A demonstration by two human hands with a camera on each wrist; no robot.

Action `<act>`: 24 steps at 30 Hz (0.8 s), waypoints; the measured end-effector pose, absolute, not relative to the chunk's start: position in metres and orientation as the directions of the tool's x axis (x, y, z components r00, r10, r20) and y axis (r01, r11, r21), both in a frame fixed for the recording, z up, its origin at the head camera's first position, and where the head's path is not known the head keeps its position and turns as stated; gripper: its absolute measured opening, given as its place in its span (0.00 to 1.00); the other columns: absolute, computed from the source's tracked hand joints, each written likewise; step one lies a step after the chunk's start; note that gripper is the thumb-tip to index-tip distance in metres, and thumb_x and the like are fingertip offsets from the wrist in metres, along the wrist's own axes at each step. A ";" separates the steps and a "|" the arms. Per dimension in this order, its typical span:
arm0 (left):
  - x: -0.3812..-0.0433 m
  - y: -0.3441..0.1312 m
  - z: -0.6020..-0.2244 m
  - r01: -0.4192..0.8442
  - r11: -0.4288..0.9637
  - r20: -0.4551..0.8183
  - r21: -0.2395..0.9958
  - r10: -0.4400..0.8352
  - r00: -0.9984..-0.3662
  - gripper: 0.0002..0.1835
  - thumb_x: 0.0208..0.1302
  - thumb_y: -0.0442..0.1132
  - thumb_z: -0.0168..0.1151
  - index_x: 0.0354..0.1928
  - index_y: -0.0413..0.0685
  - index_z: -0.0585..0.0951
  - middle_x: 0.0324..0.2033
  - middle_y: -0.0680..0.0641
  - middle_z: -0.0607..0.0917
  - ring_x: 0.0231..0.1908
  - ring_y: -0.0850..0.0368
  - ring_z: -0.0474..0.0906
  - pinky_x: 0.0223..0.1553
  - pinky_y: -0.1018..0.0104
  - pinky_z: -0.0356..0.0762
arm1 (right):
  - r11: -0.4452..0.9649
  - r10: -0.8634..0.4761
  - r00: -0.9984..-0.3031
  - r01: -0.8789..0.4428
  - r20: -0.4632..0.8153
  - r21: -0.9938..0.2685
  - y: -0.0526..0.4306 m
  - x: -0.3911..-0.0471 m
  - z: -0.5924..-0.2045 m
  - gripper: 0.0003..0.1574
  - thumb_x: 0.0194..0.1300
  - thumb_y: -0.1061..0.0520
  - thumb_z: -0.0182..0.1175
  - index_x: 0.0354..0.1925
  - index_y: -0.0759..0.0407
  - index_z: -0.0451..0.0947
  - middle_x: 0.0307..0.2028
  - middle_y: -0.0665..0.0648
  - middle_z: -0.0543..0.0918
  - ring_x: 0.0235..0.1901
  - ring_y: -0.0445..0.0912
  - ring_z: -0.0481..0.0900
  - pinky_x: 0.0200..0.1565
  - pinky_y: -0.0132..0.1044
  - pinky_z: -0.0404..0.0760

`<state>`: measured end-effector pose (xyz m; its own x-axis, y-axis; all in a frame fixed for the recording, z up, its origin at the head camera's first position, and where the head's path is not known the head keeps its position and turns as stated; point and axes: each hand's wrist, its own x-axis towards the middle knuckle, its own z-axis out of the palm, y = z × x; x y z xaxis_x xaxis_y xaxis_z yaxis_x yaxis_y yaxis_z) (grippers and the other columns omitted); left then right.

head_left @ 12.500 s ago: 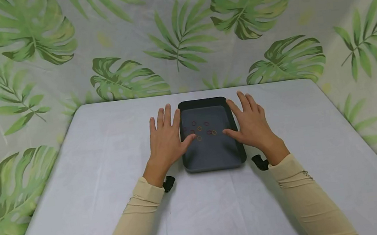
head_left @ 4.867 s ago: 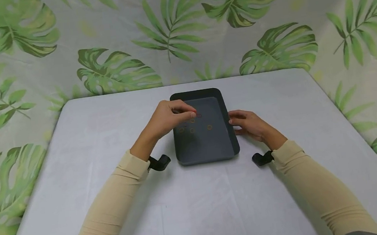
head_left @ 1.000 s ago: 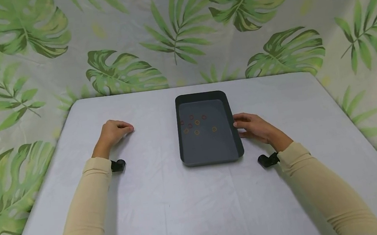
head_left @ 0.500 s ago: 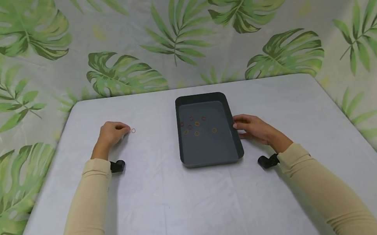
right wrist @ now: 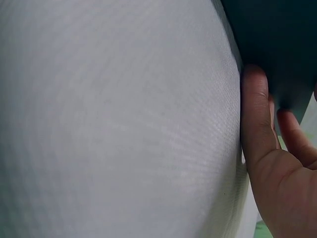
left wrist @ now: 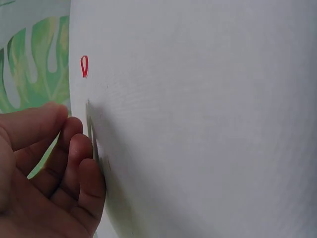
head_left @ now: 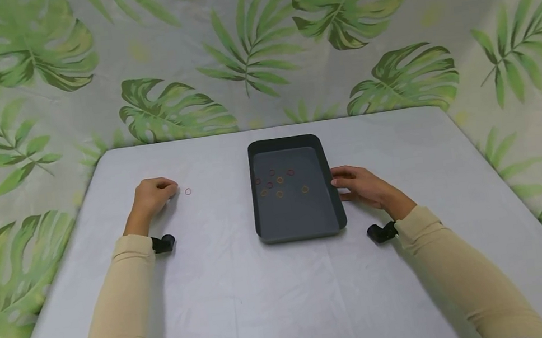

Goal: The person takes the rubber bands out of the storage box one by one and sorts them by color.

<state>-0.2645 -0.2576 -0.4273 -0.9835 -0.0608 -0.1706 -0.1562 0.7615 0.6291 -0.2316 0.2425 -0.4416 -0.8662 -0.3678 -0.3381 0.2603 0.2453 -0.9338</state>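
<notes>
A small red rubber band (head_left: 188, 191) lies on the white tablecloth, just right of my left hand (head_left: 151, 195). In the left wrist view the red band (left wrist: 84, 66) stands apart from the fingertips. The left fingers are loosely bent, thumb tip close to the index tip, with nothing between them. At the table's middle is a dark grey tray (head_left: 300, 219) holding several red and orange bands, such as an orange one (head_left: 305, 189) and a red one (head_left: 290, 172). My right hand (head_left: 361, 185) rests fingertips against the tray's right wall; the right wrist view shows the fingers (right wrist: 255, 94) extended along it.
A white cloth covers the table (head_left: 287, 302), whose far edge meets a leaf-patterned backdrop (head_left: 256, 52). Both wrists wear small black cameras, the left camera (head_left: 163, 244) low over the cloth.
Earlier the left hand pinched a red band over the tray and carried it left. It has since let the band go on the cloth and drawn slightly left. The right hand stays at the tray.
</notes>
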 end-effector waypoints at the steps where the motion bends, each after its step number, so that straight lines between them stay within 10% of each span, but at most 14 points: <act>1: -0.264 -0.259 -0.427 -0.157 0.758 -0.163 0.634 -0.067 -0.984 0.18 0.73 0.46 0.53 0.53 0.42 0.83 0.43 0.39 0.84 0.39 0.51 0.76 0.40 0.64 0.73 | 0.246 -0.368 -0.866 0.261 -0.339 -0.933 0.242 -0.232 -0.442 0.36 0.76 0.56 0.52 0.75 0.64 0.54 0.73 0.67 0.60 0.73 0.60 0.61 0.63 0.45 0.78; 13: -0.268 -0.250 -0.419 -0.084 0.733 -0.053 0.675 -0.065 -0.996 0.19 0.73 0.45 0.53 0.54 0.40 0.83 0.49 0.36 0.84 0.46 0.45 0.79 0.45 0.58 0.75 | 0.236 -0.375 -0.861 0.270 -0.344 -0.933 0.241 -0.232 -0.442 0.36 0.76 0.57 0.52 0.75 0.64 0.53 0.73 0.68 0.59 0.73 0.61 0.60 0.63 0.45 0.78; 24: -0.273 -0.149 -0.374 0.254 0.695 0.106 0.673 0.249 -0.963 0.15 0.73 0.43 0.57 0.51 0.42 0.85 0.52 0.40 0.85 0.48 0.45 0.79 0.45 0.53 0.78 | 0.232 -0.375 -0.863 0.266 -0.339 -0.936 0.244 -0.231 -0.442 0.36 0.76 0.56 0.52 0.75 0.64 0.54 0.73 0.68 0.60 0.73 0.61 0.61 0.63 0.46 0.78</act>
